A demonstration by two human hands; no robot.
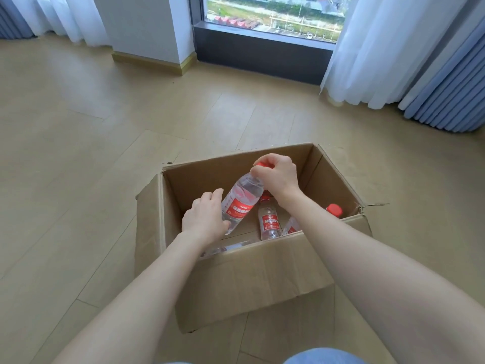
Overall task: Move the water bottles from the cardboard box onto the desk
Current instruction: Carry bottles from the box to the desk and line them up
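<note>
Above the open cardboard box [249, 271] on the floor [105, 153], the right hand [278, 177] has its grip clamped on the red cap [262, 164] of a tilted water bottle [240, 203]. The left hand [204, 219] wraps its grip round that bottle's lower end. An upright bottle [269, 222] and a corner bottle [334, 210] stand inside the box.

the scene is taken in by a single wide-angle view, worn at head height and pitched forward and down. the open cardboard box [252, 271] on the wooden floor [78, 127] is looked into from above its near side, closely enough that both forearms [157, 285] are seen entering from the bottom corners. the left hand [204, 219] and right hand [278, 177], on a water bottle [241, 203], are framed near the centre. the window [273, 17] and curtains [367, 48], faced across the room, are caught along the top edge.
</note>
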